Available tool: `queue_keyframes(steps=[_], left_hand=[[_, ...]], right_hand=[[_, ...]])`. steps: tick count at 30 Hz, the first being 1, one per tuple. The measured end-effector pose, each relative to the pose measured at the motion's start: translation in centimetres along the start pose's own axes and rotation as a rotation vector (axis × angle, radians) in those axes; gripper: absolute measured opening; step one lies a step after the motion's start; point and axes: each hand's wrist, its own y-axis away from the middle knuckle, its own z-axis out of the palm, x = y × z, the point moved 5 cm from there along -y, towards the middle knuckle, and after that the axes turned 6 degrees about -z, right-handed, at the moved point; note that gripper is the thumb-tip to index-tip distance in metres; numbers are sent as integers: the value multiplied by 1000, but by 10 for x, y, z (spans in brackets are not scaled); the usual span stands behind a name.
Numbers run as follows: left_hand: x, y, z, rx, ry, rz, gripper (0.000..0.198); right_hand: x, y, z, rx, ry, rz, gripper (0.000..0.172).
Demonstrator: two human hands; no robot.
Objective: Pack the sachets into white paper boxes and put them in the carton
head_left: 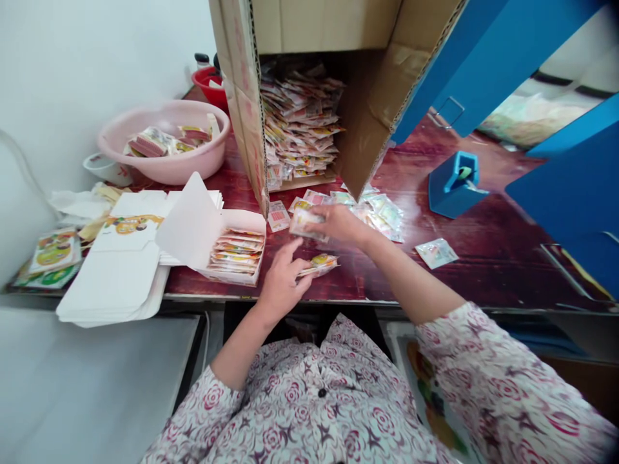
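At the upper left a pink basin [164, 169] sat on the bench [483, 258]. Just right of the open white box [244, 220], the left hand [280, 283] pinched a thin stack of packets [320, 263] in closed fingers. Above it, the right hand [341, 222] gripped one packet [304, 222] below the tipped cardboard box [372, 116].

Rear of table [483, 258]: carton [372, 122] w/ sachets [300, 122]; small box [191, 222] front-left, basin [164, 169] behind it; prob. tape dispenser [454, 183] right.

Left hand [283, 280] pinching sachet stack [320, 263]; right hand [341, 223] gripping sachet [304, 222] above table [483, 251].
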Motion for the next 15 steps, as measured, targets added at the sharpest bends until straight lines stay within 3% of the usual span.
queue_keyframes(steps=[2, 5, 6, 8, 11, 13, 15], left_hand=[[1, 0, -2, 56, -45, 38, 3], [3, 1, -1, 3, -2, 75, 4], [4, 1, 1, -33, 29, 74, 7], [4, 2, 2, -86, 80, 53, 11], [4, 4, 2, -96, 106, 30, 9], [4, 4, 1, -93, 124, 0, 14], [1, 3, 1, -96, 142, -89, 38]], right_hand=[[-11, 26, 8, -173, -90, -95, 24], [-19, 44, 18, -344, -215, -137, 44], [-17, 41, 18, -333, -235, -105, 49], [-6, 22, 10, -175, -162, -1, 53], [14, -17, -9, 80, 197, 157, 38], [27, -40, -12, 71, 408, 268, 35], [40, -56, -11, -12, 486, 374, 46]])
